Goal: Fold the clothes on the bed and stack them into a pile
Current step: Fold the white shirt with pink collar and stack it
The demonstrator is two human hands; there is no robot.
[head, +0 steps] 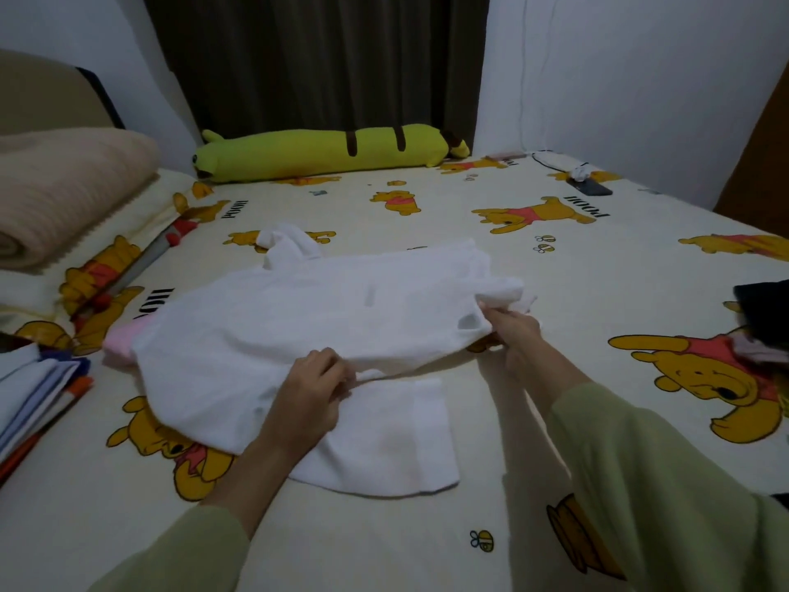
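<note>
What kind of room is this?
Most likely a bedroom. There's a bed with a cartoon-bear sheet, a long yellow plush pillow by the dark curtain, and a rolled beige blanket beside it.

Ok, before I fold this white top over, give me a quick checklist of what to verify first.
1. Left hand grips the near edge of the white garment: ok.
2. Right hand grips the right-hand end: ok.
3. Garment lies flat and smooth: not ok, its far end is bunched up.
4. Garment free of other clothes: not ok, a pink cloth pokes out under its left edge.
5. Folded pile at left ready to take it: ok.
6. Which way the garment faces: cannot tell.
</note>
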